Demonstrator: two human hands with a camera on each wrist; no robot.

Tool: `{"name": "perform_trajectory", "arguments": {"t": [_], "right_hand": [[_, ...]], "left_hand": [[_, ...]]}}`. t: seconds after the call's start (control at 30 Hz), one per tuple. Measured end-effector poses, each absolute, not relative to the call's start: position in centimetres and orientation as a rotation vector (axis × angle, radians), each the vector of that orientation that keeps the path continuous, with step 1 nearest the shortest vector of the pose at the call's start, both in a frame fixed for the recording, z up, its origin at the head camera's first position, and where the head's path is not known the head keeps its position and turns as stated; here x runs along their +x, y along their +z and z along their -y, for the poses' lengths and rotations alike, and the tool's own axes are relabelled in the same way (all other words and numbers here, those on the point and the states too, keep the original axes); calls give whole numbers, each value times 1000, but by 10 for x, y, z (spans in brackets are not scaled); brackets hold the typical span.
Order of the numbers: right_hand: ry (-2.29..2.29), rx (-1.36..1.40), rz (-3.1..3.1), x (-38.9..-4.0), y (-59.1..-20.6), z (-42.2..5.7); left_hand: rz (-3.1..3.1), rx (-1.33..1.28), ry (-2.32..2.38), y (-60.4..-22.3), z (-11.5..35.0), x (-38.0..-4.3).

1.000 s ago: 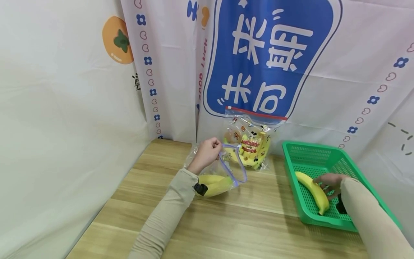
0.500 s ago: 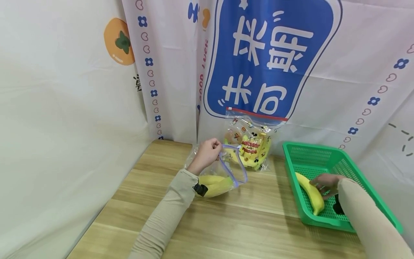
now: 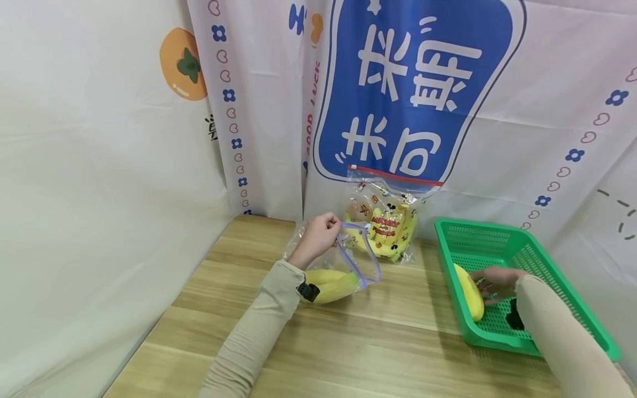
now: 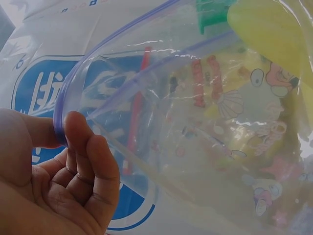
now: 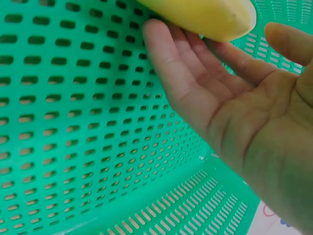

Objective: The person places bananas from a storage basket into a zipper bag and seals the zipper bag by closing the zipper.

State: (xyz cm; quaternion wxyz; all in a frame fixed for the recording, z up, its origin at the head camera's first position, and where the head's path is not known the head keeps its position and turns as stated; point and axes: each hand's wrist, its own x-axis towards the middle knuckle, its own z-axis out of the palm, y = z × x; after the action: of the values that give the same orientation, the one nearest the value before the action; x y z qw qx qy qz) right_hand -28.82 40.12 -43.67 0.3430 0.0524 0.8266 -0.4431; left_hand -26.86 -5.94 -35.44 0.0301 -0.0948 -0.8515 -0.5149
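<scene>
My left hand point(image 3: 318, 237) pinches the purple-edged mouth of a clear zip bag point(image 4: 59, 105) between thumb and index finger. The bag's mouth gapes toward the right. Inside it lies yellow banana point(image 3: 332, 288) with a greenish end, partly behind my wrist. To the right, my right hand point(image 3: 499, 281) is down in a green basket point(image 3: 502, 341). Its fingers reach along a single yellow banana point(image 5: 210, 18), fingertips at its underside, while the thumb stands apart from it. That banana leans along the basket's left wall.
A second zip bag point(image 3: 393, 224) with a red zip strip and cartoon prints stands against the back curtain point(image 3: 278, 182), yellow bananas inside. The wooden table point(image 3: 373, 342) runs between the left bag and the basket. A white sheet point(image 3: 99, 221) hangs along the left edge.
The single banana has shifted left against the basket's wall and turned on its length. My right hand has moved left with it. The left hand and its bag have stayed still.
</scene>
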Motion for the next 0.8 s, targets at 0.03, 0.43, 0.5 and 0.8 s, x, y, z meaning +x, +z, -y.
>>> {"name": "perform_trajectory", "arguments": {"t": [0.03, 0.43, 0.5, 0.8], "right_hand": [[-1154, 128, -2150, -288, -437, -400], [-1197, 122, -2141, -290, -438, -399], [-1206, 121, -2136, -290, -439, -400], [-1230, 102, -2108, -293, -439, -399]], "left_hand": [[2623, -289, -1590, -354, 59, -268], [2619, -295, -1582, -353, 60, -269], [2617, -293, -1580, -353, 60, -269], [2612, -304, -1577, -354, 61, -269]]}}
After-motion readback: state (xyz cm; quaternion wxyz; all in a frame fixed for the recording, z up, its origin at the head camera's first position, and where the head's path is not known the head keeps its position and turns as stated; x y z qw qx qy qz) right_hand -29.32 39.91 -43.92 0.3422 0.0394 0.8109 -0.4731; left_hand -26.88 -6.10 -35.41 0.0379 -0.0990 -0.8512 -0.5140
